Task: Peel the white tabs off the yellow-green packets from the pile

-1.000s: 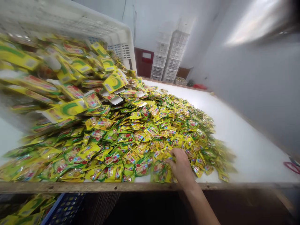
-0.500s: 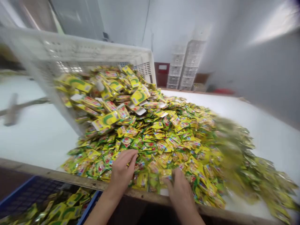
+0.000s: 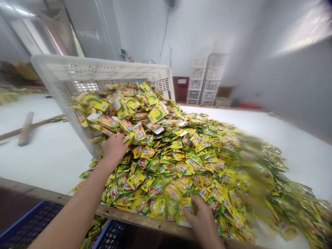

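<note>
My left hand (image 3: pixel 115 148) reaches to the mouth of the tipped white crate, its fingers closed on a small yellow carton (image 3: pixel 128 138). The hand hides most of that carton. More yellow-and-green cartons (image 3: pixel 157 113) spill out of the crate, some with open white flaps. At the table's front edge my right hand (image 3: pixel 203 219) is curled round a yellow sachet (image 3: pixel 185 205), thumb on its near side; its other fingers are partly hidden. Similar sachets (image 3: pixel 157 207) lie in a row to its left, in front of a large heap of sachets (image 3: pixel 181 167).
The white plastic crate (image 3: pixel 58 88) lies on its side on the white table (image 3: pixel 52 152), which has a wooden front edge (image 3: pixel 145 222). A blue basket (image 3: pixel 33 218) with packets stands below at left. Stacked white crates (image 3: pixel 195 81) stand at the back.
My left hand has moved from above the sachets at the front edge up and left to the cartons, and has taken hold of one. My right hand stays by the same sachet.
</note>
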Available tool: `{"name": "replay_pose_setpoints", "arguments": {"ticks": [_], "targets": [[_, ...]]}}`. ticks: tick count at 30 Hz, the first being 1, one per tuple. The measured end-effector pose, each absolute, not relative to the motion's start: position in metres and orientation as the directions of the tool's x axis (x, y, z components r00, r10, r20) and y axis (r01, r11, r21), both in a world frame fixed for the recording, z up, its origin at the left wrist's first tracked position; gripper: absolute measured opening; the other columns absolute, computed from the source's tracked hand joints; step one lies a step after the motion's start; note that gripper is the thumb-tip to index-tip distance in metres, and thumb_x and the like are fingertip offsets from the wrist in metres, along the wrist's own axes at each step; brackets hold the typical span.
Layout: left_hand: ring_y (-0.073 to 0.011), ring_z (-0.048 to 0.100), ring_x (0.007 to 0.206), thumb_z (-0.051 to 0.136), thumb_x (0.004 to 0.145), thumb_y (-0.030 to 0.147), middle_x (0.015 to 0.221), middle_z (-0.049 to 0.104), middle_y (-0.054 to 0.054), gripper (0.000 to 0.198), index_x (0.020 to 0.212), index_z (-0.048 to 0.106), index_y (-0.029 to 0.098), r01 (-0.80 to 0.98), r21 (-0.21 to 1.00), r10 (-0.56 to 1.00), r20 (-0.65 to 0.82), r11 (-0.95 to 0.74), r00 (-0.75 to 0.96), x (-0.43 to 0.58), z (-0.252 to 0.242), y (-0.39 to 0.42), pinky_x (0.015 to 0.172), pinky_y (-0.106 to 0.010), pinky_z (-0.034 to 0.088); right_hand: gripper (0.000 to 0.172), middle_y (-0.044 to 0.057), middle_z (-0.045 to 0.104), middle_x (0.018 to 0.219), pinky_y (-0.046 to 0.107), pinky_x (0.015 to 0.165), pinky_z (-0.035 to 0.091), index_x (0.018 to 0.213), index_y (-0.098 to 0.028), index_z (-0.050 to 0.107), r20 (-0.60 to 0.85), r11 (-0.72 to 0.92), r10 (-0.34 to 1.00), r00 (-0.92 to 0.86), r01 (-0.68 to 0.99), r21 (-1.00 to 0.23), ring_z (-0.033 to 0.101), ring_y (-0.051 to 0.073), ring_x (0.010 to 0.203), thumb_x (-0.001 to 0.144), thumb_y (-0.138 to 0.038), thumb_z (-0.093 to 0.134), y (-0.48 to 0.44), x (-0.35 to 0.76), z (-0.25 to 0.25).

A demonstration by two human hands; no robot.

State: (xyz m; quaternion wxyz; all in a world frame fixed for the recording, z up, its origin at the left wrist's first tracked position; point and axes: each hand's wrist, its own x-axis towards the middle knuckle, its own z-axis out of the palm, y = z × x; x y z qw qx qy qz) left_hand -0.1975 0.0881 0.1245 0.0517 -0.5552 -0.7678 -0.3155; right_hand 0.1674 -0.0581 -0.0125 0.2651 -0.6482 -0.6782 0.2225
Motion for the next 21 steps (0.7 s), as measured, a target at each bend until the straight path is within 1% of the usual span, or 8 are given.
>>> {"name": "replay_pose_setpoints", "arguments": {"ticks": [3,6,8,10,13,15,18,21], "targets": [[-0.0281,0.063,0.096,0.063,0.086,0.038,0.096,0.067,-0.006,0.040,0.115,0.061,0.010,0.820,0.552,0.819,0.395,0.151,-0.416,-0.188,0.133,0.064,0.088,-0.052,0.046,0.016,0.001,0.059,0.074,0.027,0.062,0.042,0.077,-0.021,0.057,0.141,0.096,0.990,0.003,0.717,-0.691,0.056,0.019,0.069,0.081,-0.035,0.063,-0.061,0.167,-0.013],[-0.0220,0.069,0.081,0.060,0.088,0.043,0.093,0.073,-0.002,0.057,0.136,0.047,0.015,0.726,0.688,0.900,0.316,0.001,-0.300,-0.156,0.128,0.026,0.074,-0.040,0.055,0.017,0.002,0.062,0.074,0.029,0.063,0.044,0.087,-0.020,0.063,0.129,0.090,0.992,0.015,0.642,-0.762,0.057,0.020,0.068,0.081,-0.036,0.064,-0.059,0.170,-0.008],[-0.0212,0.071,0.079,0.064,0.085,0.041,0.094,0.076,-0.004,0.040,0.118,0.063,0.020,0.589,0.799,0.967,0.231,-0.122,-0.112,-0.120,0.113,0.000,0.070,-0.035,0.058,0.020,0.002,0.062,0.073,0.029,0.061,0.043,0.088,-0.019,0.065,0.113,0.089,0.994,0.007,0.567,-0.819,0.056,0.020,0.065,0.081,-0.038,0.065,-0.056,0.177,-0.002],[-0.0253,0.071,0.093,0.068,0.081,0.031,0.098,0.076,-0.006,0.017,0.095,0.071,0.022,0.334,0.913,0.972,0.217,-0.236,0.094,-0.079,0.091,-0.023,0.079,-0.038,0.058,0.021,0.001,0.062,0.072,0.027,0.058,0.042,0.090,-0.018,0.065,0.102,0.070,0.994,0.041,0.485,-0.872,0.055,0.019,0.063,0.081,-0.037,0.066,-0.053,0.188,0.008],[-0.0283,0.057,0.120,0.059,0.085,0.018,0.125,0.065,-0.007,0.021,0.082,0.077,0.029,0.305,0.851,0.901,0.372,-0.427,0.224,-0.024,0.055,-0.045,0.099,-0.044,0.048,0.022,-0.003,0.055,0.065,0.025,0.052,0.037,0.091,-0.018,0.062,0.086,0.034,0.988,0.131,0.358,-0.933,0.047,0.015,0.057,0.083,-0.038,0.065,-0.049,0.213,0.027],[-0.0263,0.059,0.114,0.052,0.088,0.017,0.129,0.060,-0.007,0.033,0.083,0.079,0.033,0.409,0.757,0.860,0.434,-0.509,0.267,-0.001,0.033,-0.051,0.094,-0.041,0.051,0.021,-0.005,0.050,0.064,0.023,0.052,0.034,0.083,-0.019,0.057,0.105,0.053,0.980,0.167,0.287,-0.956,0.043,0.013,0.057,0.084,-0.039,0.065,-0.047,0.230,0.038],[-0.0219,0.066,0.096,0.046,0.091,0.020,0.118,0.063,-0.009,0.036,0.095,0.079,0.034,0.430,0.767,0.872,0.346,-0.476,0.346,0.012,0.009,-0.045,0.082,-0.034,0.056,0.027,-0.007,0.047,0.062,0.022,0.053,0.034,0.071,-0.020,0.051,0.082,0.051,0.983,0.166,0.184,-0.982,0.042,0.011,0.057,0.082,-0.038,0.068,-0.046,0.247,0.046],[-0.0254,0.066,0.104,0.051,0.090,0.027,0.112,0.065,-0.009,0.027,0.098,0.077,0.029,0.399,0.860,0.935,0.217,-0.319,0.280,0.017,-0.001,-0.035,0.090,-0.039,0.054,0.022,-0.003,0.059,0.073,0.025,0.064,0.045,0.083,-0.018,0.057,0.013,0.013,0.992,0.125,-0.001,-1.000,0.055,0.015,0.069,0.082,-0.037,0.068,-0.046,0.250,0.042]]}}
